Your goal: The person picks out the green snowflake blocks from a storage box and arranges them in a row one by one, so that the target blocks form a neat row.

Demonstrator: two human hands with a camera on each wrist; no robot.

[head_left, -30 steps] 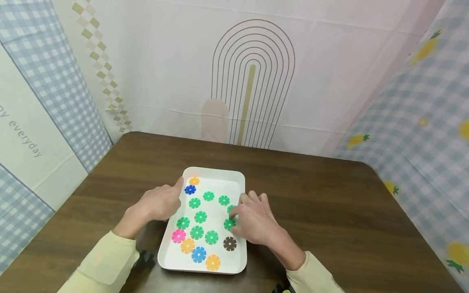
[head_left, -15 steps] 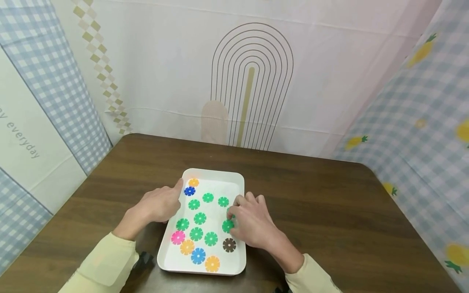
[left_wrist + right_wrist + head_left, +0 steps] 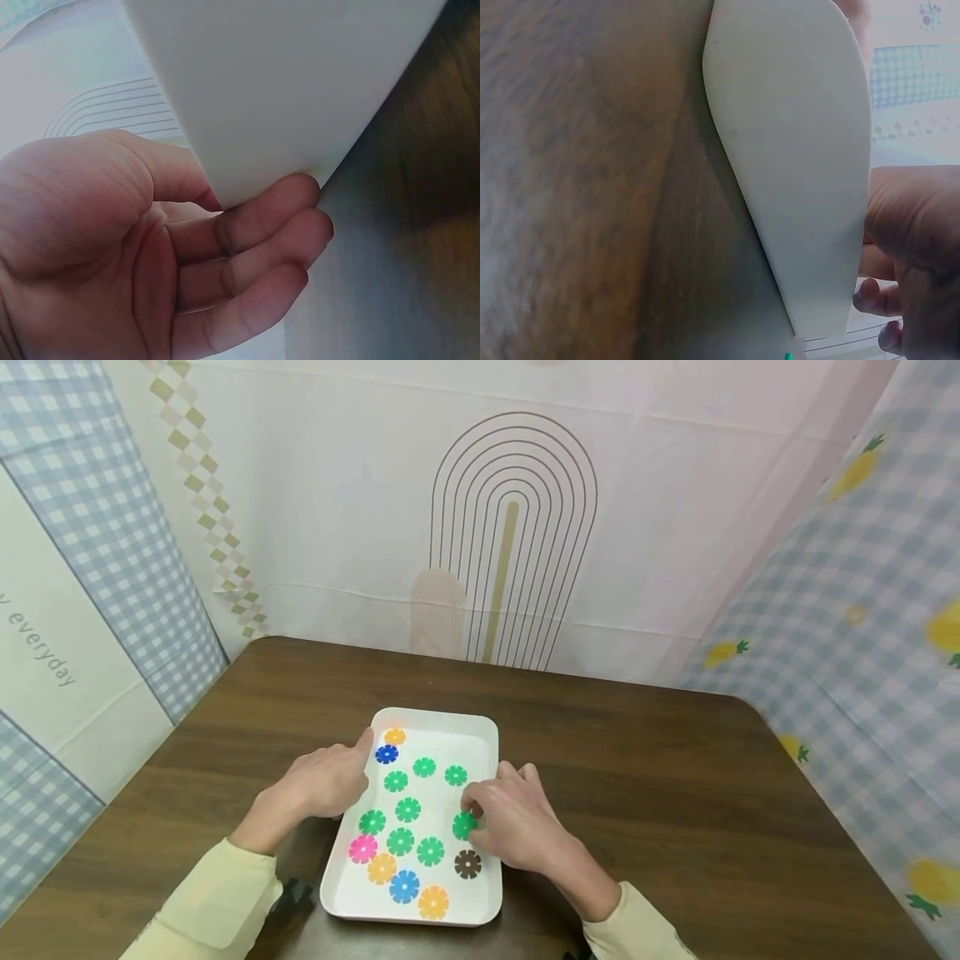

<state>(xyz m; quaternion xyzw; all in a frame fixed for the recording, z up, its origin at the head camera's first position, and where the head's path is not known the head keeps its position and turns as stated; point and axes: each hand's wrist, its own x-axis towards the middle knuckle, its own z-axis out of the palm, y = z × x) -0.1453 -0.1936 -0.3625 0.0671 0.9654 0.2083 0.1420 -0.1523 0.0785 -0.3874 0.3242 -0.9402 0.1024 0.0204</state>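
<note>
A white tray [image 3: 420,906] lies on the brown table, with notched plastic building discs flat inside it. My left hand [image 3: 330,781] holds the tray's left side; in the left wrist view the thumb is behind the wall and the other fingers curl against its outer face. Reaching over the right rim, my right hand [image 3: 517,822] has curled fingers and thumb at the edges of a green disc [image 3: 463,826]. The fingers cover part of that disc. A brown disc [image 3: 468,864] lies just below this hand. In the right wrist view the tray's outer wall hides the fingertips' work.
Several more green discs [image 3: 408,810] are spread over the tray. A pink disc [image 3: 363,849], a light blue disc [image 3: 404,887] and orange discs lie at the near end. A dark blue disc [image 3: 387,754] is at the far left. Behind the table [image 3: 637,760] hangs a patterned cloth [image 3: 337,527].
The right fingers have curled in closer, and the green disc beneath them has slid slightly left. Another green disc beside it is now hidden by the hand. The left hand keeps its hold.
</note>
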